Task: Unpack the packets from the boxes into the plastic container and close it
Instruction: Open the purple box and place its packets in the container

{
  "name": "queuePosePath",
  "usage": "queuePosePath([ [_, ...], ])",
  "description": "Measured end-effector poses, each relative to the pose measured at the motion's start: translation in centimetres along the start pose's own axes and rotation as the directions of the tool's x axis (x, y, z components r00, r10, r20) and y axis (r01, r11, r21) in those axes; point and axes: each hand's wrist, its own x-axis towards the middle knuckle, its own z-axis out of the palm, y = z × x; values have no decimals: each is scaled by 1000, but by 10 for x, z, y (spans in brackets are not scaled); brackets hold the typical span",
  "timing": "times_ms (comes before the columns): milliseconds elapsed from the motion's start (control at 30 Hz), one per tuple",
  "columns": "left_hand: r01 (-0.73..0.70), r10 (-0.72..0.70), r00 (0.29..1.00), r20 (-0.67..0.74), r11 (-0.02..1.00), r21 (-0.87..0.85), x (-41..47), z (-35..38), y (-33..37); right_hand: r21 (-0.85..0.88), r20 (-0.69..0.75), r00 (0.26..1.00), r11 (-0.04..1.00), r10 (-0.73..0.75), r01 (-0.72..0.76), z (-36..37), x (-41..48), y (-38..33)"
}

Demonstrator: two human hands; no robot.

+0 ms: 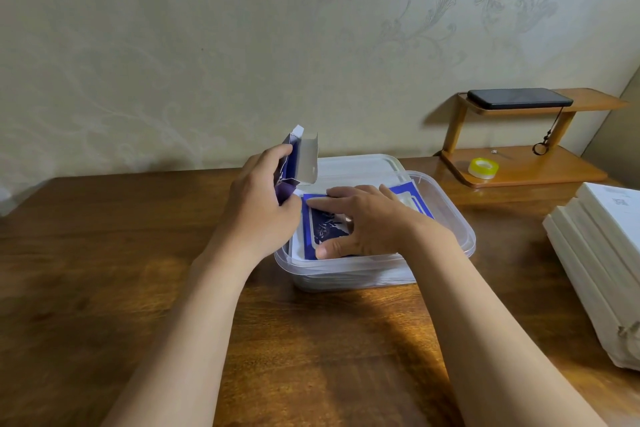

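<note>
A clear plastic container point(450, 218) stands on the wooden table in the middle of the view. Blue and white packets point(320, 224) lie stacked inside it. My right hand point(367, 222) rests flat on the top packet, thumb at its near edge, fingers spread. My left hand point(263, 204) holds a small purple and white cardboard box point(303, 158) upright, its end flaps open, just over the container's left rim. The container's clear lid point(360, 166) lies behind it, partly under its far edge.
A pile of white boxes point(602, 263) lies at the right table edge. A small wooden two-tier shelf point(519, 163) at the back right carries a black phone point(519, 98) on top and a yellow tape roll point(483, 168) below. The wall runs close behind the table.
</note>
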Motion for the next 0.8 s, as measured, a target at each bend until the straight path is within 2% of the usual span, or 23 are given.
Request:
queuePosePath([
  [200,10,-10,1000,24,1000,-8,-2,1,4,14,-5,1000,1000,16,-16,0,0,0],
  [267,17,-18,1000,18,1000,10,-2,0,7,121,-61,997,991,57,-49,-9,-5,-7],
  [300,26,-26,999,20,1000,13,-3,0,8,194,-134,986,978,97,-70,-15,-7,-10],
  [333,39,-39,999,25,999,4,-3,0,10,254,-255,956,964,146,-80,-21,-9,-12],
  [400,54,-53,998,38,998,-14,-2,1,11,314,-532,820,949,210,-40,-34,-14,-16],
  [433,54,-53,998,46,998,-21,-2,1,13,361,-613,756,932,230,9,-40,-17,-19],
  [467,54,-52,997,52,998,-31,-3,2,13,415,-638,730,908,246,57,-45,-20,-23],
  [600,49,-47,997,66,998,-31,-6,5,13,576,-505,832,808,232,124,-49,-25,-47],
  [733,49,-47,996,76,999,-21,-8,4,17,754,-333,898,653,286,72,-45,-25,-58],
  [800,36,-36,995,89,999,2,-9,4,20,788,-270,913,615,306,27,-46,-25,-60],
])
